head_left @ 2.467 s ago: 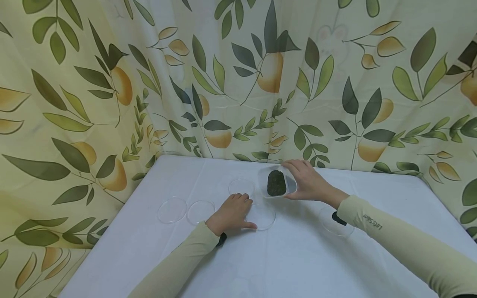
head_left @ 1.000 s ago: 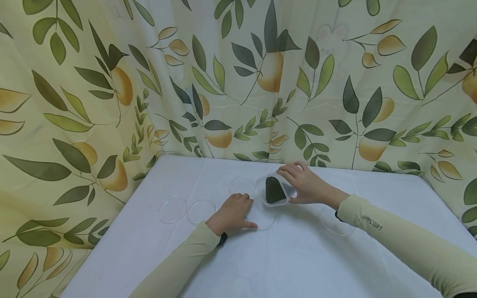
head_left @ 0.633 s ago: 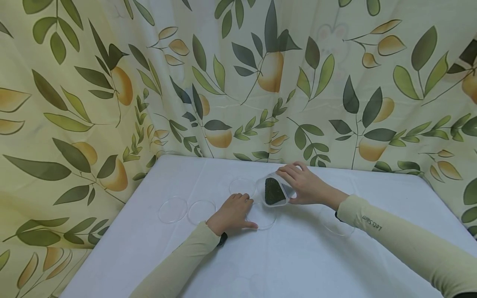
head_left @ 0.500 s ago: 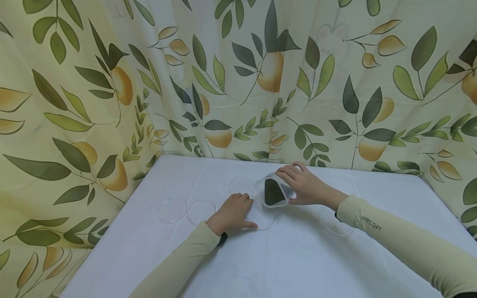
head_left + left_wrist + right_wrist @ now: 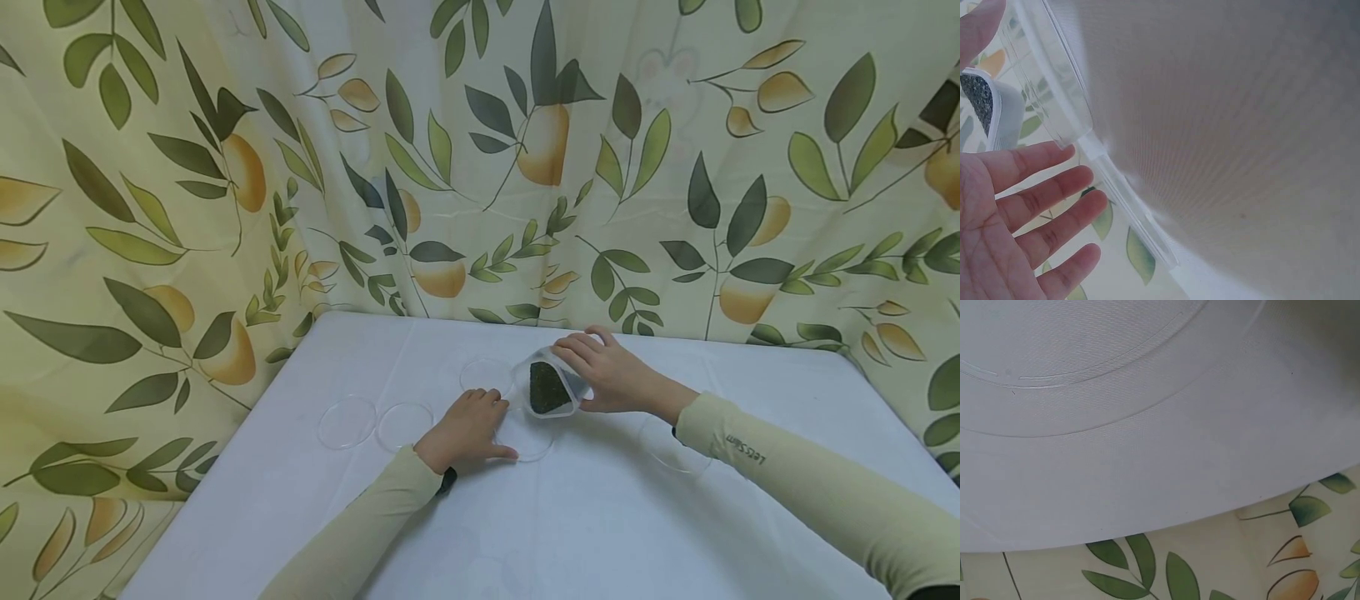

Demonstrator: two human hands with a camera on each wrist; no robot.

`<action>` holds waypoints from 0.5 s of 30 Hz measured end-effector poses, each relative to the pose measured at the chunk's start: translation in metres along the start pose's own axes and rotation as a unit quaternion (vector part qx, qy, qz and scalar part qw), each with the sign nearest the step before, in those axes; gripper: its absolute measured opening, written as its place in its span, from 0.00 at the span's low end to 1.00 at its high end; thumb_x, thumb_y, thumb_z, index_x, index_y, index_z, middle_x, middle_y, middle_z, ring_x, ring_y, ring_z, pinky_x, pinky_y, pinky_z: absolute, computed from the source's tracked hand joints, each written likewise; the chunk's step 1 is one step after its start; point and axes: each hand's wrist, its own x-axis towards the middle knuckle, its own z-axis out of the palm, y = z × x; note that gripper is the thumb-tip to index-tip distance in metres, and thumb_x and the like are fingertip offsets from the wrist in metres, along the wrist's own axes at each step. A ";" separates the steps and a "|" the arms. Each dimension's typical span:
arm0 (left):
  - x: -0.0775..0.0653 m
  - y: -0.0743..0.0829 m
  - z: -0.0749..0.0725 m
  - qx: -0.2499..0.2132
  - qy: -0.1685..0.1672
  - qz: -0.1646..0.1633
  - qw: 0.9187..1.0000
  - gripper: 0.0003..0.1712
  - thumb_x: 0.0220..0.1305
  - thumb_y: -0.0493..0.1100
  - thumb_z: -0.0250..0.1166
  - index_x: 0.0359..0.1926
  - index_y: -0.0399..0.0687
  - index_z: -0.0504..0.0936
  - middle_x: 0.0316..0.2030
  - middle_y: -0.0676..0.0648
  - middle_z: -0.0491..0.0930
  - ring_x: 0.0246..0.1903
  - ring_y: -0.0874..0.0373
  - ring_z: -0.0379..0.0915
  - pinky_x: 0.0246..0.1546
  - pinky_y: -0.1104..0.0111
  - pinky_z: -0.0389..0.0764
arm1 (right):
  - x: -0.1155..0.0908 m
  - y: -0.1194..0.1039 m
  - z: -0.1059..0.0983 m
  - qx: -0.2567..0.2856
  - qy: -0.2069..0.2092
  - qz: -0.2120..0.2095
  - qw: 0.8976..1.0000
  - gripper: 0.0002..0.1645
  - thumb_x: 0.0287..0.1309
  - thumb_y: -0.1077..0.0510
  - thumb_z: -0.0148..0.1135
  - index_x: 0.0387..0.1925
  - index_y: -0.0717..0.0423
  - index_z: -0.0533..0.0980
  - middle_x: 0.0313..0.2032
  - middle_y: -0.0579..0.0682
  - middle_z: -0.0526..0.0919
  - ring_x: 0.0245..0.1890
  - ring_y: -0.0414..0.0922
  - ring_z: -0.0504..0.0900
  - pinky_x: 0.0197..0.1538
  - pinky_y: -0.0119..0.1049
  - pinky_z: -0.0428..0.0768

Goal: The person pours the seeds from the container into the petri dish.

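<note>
My right hand (image 5: 611,371) grips a clear, squarish plastic tub (image 5: 573,385) by its side and holds it tilted above the table. Dark green, granular material (image 5: 549,388) lies banked inside it, close to the lower lip. Below and in front of the tub is a clear round petri dish (image 5: 534,442) on the cloth. At this dish's left side my left hand (image 5: 467,429) has its thumb and fingers spread along the rim. In the left wrist view its fingers (image 5: 1047,187) look fairly straight, the index fingertip touching the clear rim (image 5: 1066,128). The right wrist view does not show my right hand.
Clear round dishes or lids lie about: two at left (image 5: 347,422), one behind my left hand (image 5: 483,377), one under my right forearm (image 5: 675,450). A white cloth covers the table (image 5: 570,533). A leaf-patterned curtain (image 5: 480,167) hangs behind its far edge.
My right hand has brought the tub slightly left and nearer, and tilted it further. Its dark contents have slid into a wedge toward the lower lip. My left hand has stayed put.
</note>
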 end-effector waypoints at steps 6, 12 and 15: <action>0.000 0.000 -0.001 -0.001 -0.004 -0.003 1.000 0.45 0.49 0.75 0.59 0.57 0.46 0.74 0.49 0.49 0.74 0.49 0.55 0.70 0.57 0.64 0.69 | 0.000 0.000 0.001 -0.007 0.013 -0.014 1.000 0.56 0.19 0.43 0.80 0.55 0.61 0.69 0.49 0.55 0.76 0.51 0.51 0.74 0.53 0.53 0.72; 0.000 0.000 -0.001 -0.002 -0.003 -0.002 1.000 0.45 0.49 0.75 0.59 0.56 0.46 0.74 0.49 0.49 0.74 0.49 0.55 0.70 0.57 0.64 0.69 | 0.000 0.000 0.001 -0.008 0.014 -0.017 1.000 0.55 0.19 0.43 0.80 0.55 0.60 0.68 0.49 0.54 0.76 0.51 0.51 0.74 0.53 0.53 0.71; 0.001 0.000 0.000 -0.001 -0.002 -0.001 1.000 0.45 0.49 0.75 0.59 0.56 0.47 0.74 0.49 0.49 0.74 0.48 0.55 0.71 0.56 0.64 0.69 | -0.001 0.000 0.001 -0.013 0.012 -0.016 1.000 0.56 0.19 0.43 0.80 0.55 0.60 0.68 0.49 0.55 0.76 0.51 0.51 0.74 0.53 0.53 0.71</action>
